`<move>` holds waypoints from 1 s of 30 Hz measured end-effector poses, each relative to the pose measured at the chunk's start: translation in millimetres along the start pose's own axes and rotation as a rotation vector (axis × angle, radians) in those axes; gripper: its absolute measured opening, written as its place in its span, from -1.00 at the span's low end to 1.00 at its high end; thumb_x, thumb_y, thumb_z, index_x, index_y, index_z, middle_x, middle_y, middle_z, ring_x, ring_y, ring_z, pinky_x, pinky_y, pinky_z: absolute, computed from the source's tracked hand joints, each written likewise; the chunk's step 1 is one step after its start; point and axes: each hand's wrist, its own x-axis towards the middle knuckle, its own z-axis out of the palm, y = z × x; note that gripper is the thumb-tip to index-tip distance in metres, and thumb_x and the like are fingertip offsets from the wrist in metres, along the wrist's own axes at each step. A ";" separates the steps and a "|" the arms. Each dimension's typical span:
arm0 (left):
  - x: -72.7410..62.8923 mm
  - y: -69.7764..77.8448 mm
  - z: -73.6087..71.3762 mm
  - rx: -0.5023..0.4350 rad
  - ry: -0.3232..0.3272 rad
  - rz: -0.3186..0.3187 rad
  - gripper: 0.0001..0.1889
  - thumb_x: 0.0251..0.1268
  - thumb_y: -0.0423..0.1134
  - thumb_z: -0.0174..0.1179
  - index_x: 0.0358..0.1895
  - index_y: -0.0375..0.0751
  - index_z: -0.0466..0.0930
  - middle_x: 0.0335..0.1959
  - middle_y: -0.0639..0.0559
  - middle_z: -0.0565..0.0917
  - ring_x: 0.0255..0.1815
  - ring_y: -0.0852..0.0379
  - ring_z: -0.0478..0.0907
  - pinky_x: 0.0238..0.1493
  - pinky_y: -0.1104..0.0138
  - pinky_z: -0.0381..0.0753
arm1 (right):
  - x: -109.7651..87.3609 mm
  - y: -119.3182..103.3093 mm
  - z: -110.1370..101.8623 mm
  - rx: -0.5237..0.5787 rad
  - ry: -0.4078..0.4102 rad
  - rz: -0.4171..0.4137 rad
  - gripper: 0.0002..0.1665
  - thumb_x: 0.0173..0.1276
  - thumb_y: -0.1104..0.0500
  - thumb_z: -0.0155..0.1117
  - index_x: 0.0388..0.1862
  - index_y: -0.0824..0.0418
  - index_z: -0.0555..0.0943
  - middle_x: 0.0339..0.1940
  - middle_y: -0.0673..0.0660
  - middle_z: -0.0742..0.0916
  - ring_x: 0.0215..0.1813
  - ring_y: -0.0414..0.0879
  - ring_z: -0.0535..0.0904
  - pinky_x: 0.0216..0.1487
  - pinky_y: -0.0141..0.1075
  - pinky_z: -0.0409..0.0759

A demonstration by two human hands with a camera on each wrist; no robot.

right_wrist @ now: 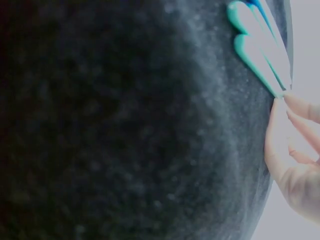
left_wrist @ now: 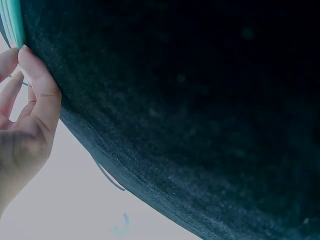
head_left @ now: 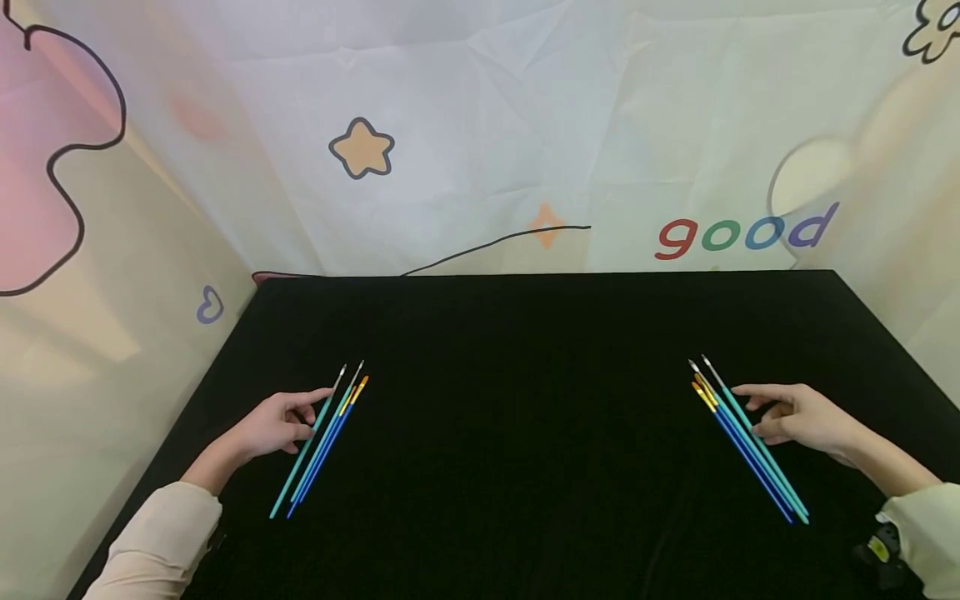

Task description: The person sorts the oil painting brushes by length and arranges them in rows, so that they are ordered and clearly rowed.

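Observation:
In the head view, two groups of slim paintbrushes lie slanted on the black table, bristles toward the back. My left hand (head_left: 273, 423) is beside the left group, its index finger stretched out to the outer turquoise paintbrush (head_left: 300, 462) and the thumb touching the handle. That brush lies slightly apart from the turquoise and blue paintbrushes (head_left: 327, 450) beside it. On the other side, my right hand (head_left: 798, 421) reaches the outer turquoise paintbrush (head_left: 768, 458) with index finger and thumb. Blue paintbrushes (head_left: 742, 446) lie inward of it. Both wrist views show fingertips against turquoise handles.
The black table (head_left: 510, 433) stretches between the two groups. Behind it hangs a pale printed cloth (head_left: 480, 125), with more cloth along both sides. A dark device (head_left: 881, 550) sits at the right sleeve.

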 end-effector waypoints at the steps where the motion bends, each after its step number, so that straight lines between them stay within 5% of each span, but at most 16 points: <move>1: 0.3 -0.1 0.2 0.002 0.002 0.002 -0.39 0.15 -0.49 0.05 0.34 -0.29 0.17 -0.33 -0.12 0.35 -0.50 0.12 0.37 -0.46 0.22 0.59 | -0.1 -0.7 0.4 -0.006 0.009 0.007 -0.35 0.21 0.35 0.15 0.22 0.59 0.19 -0.09 0.34 0.38 -0.35 -0.16 0.52 -0.29 -0.27 0.63; 14: -0.6 3.0 1.0 -0.002 -0.008 -0.013 -0.35 0.12 -0.45 0.16 0.32 -0.38 0.15 -0.39 -0.09 0.33 -0.59 0.20 0.32 -0.54 0.29 0.55 | 0.4 -5.3 5.4 -0.027 0.054 0.057 -0.35 0.18 0.35 0.17 0.22 0.58 0.23 -0.12 0.31 0.41 -0.35 -0.17 0.50 -0.31 -0.30 0.63; 30: -0.1 4.7 5.1 0.072 0.041 -0.008 -0.38 0.06 -0.48 0.13 0.27 -0.44 0.21 -0.49 -0.04 0.35 -0.69 0.17 0.36 -0.58 0.26 0.60 | 1.3 -7.7 15.6 -0.204 0.152 0.059 -0.41 0.22 0.29 0.19 0.20 0.50 0.31 -0.25 0.19 0.44 -0.48 -0.20 0.47 -0.50 -0.36 0.53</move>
